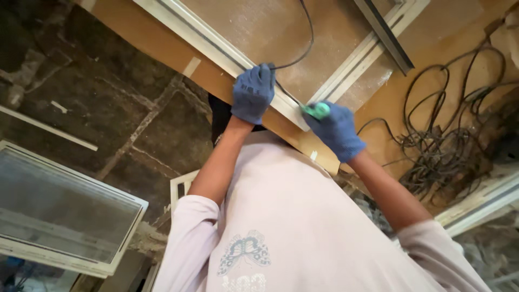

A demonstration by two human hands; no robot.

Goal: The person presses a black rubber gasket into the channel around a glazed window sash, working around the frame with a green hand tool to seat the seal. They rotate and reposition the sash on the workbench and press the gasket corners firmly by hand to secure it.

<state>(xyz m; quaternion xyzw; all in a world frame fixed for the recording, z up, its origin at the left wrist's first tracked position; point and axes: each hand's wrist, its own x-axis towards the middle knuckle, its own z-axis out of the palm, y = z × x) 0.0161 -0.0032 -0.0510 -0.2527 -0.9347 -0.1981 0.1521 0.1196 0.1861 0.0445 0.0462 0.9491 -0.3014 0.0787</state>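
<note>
White framing of a window frame (227, 51) is lying flat on a brown workbench (162, 46), enclosing a translucent textured panel (254, 27). Gloved in blue, the left hand (253, 93) is pressing down on the frame's near rail, fingers curled over a dark cable (305, 38). Just beside it, the right hand (336, 130), also gloved, is closing around a small green tool (319, 111) that is touching the frame corner. Tangled black cords (448, 140) are lying on the bench further right.

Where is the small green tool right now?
In the head view, the green tool is right of centre, gripped in the right hand at the white frame corner.
</note>
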